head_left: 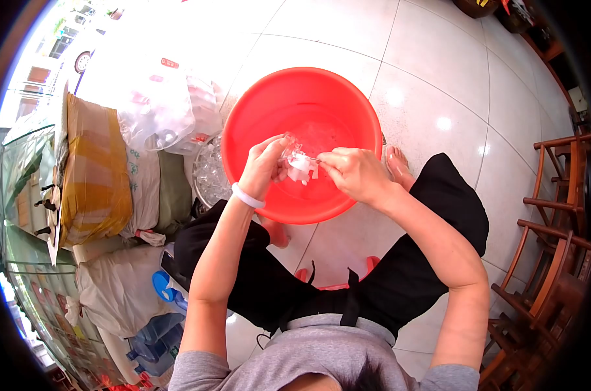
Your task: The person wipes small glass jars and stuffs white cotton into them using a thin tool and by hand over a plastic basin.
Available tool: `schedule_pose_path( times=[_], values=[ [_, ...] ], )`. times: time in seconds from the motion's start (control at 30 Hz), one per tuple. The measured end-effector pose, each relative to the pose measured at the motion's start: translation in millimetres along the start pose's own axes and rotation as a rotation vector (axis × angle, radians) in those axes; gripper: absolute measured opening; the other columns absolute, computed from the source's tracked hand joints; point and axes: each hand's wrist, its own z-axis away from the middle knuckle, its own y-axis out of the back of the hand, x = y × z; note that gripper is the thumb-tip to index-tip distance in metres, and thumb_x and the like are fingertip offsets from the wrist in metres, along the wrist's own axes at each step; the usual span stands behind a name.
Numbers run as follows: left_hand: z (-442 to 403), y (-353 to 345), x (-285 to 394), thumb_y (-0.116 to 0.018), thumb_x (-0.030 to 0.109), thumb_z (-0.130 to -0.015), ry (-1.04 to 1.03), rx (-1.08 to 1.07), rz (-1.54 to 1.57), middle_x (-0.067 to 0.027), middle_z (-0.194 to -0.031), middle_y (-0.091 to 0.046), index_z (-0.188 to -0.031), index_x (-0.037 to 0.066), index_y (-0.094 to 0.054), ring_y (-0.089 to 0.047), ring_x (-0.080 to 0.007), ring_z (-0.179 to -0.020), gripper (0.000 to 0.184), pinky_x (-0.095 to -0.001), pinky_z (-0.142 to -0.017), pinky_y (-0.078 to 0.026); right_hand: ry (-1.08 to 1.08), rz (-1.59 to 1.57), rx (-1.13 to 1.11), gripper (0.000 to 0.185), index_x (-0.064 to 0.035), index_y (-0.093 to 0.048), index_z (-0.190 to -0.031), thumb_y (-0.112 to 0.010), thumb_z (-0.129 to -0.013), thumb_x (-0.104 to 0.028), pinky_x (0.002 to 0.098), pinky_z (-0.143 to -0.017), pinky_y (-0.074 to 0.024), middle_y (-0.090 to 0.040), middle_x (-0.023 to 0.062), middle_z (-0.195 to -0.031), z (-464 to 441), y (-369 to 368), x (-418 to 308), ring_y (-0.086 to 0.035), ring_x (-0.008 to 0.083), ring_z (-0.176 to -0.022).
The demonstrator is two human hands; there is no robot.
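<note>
My left hand (263, 167), with a pale band on its wrist, is closed on a small clear, plastic-looking piece (291, 147). White pieces (300, 171) hang just below it, between my two hands; bright glare blurs their outline. Thumb and fingers of my right hand (359, 173) are pinched together on a thin, dark, stick-like tool (315, 159) whose tip points at the white pieces. Both hands are over a large red plastic basin (367, 117), which stands on the floor between my feet.
Left of the basin are a metal bowl of clear pieces (210, 171) and clear plastic bags (155, 114). A taped carton (94, 173), sacks (116, 283) and water jugs (153, 345) crowd the left side. Wooden chairs (549, 208) stand right, on pale floor tiles (432, 85).
</note>
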Motion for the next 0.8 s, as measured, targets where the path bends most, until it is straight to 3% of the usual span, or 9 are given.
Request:
schedule_pose_path(
  times=[0.07, 0.27, 0.33, 0.53, 0.73, 0.8],
  values=[
    [1.0, -0.9, -0.6, -0.054, 0.026, -0.087, -0.003, -0.035, 0.033, -0.0005, -0.064, -0.051, -0.111, -0.002, -0.053, -0.044, -0.0055, -0.047, 0.038, -0.0188, -0.041, -0.029, 0.011, -0.018, 0.034, 0.012, -0.0087, -0.061, -0.076, -0.052, -0.079, -0.017, 0.0399, -0.058, -0.0491, -0.061, 0.0097, -0.069, 1.2, -2.2, 0.2, -0.061, 0.0283, -0.067],
    [3.7, -11.9, -11.1, -0.053, 0.026, -0.088, -0.016, 0.015, -0.075, -0.0008, -0.064, -0.052, -0.11, -0.003, -0.051, -0.045, -0.0055, -0.048, 0.037, -0.0191, -0.042, -0.032, -0.075, -0.221, 0.069, 0.017, -0.0083, -0.065, -0.086, -0.05, -0.082, -0.016, 0.043, -0.061, -0.0491, -0.063, 0.0143, -0.076, 6.6, -13.9, -1.1, -0.061, 0.0324, -0.071],
    [2.7, -11.7, -15.9, -0.053, 0.026, -0.088, -0.01, 0.003, -0.073, -0.0009, -0.064, -0.052, -0.111, -0.003, -0.051, -0.045, -0.0055, -0.048, 0.037, -0.0192, -0.042, -0.032, -0.172, -0.183, -0.035, 0.021, -0.0085, -0.065, -0.092, -0.048, -0.083, -0.016, 0.043, -0.063, -0.0493, -0.063, 0.0158, -0.079, 8.3, -19.5, 3.6, -0.061, 0.0335, -0.071],
    [2.1, -12.8, -16.6, -0.05, 0.025, -0.089, 0.005, 0.006, -0.015, -0.0033, -0.066, -0.053, -0.111, -0.003, -0.049, -0.047, -0.0072, -0.048, 0.036, -0.0204, -0.041, -0.034, -0.135, -0.245, -0.01, 0.021, -0.0078, -0.064, -0.091, -0.046, -0.085, -0.016, 0.0425, -0.062, -0.0493, -0.063, 0.0149, -0.077, 4.4, -19.1, -1.8, -0.061, 0.0337, -0.07],
    [-0.1, -14.7, -8.0, -0.045, 0.029, -0.089, 0.004, 0.032, 0.1, -0.0049, -0.065, -0.054, -0.093, 0.005, -0.053, -0.047, -0.0125, -0.047, 0.026, -0.0236, -0.042, -0.036, -0.037, -0.198, 0.071, 0.021, -0.0076, -0.063, -0.094, -0.046, -0.086, -0.017, 0.0412, -0.063, -0.0495, -0.064, 0.0141, -0.086, -2.6, -15.4, -3.5, -0.062, 0.032, -0.074],
    [-5.0, -11.4, -10.9, -0.047, 0.027, -0.088, -0.012, -0.025, 0.328, -0.0061, -0.066, -0.055, -0.088, 0.005, -0.052, -0.049, -0.0127, -0.047, 0.023, -0.0235, -0.041, -0.034, -0.056, -0.155, 0.047, 0.021, -0.0075, -0.062, -0.096, -0.046, -0.086, -0.017, 0.0415, -0.062, -0.0495, -0.064, 0.0143, -0.085, -4.9, -4.2, -8.0, -0.062, 0.0322, -0.073]
  ],
)
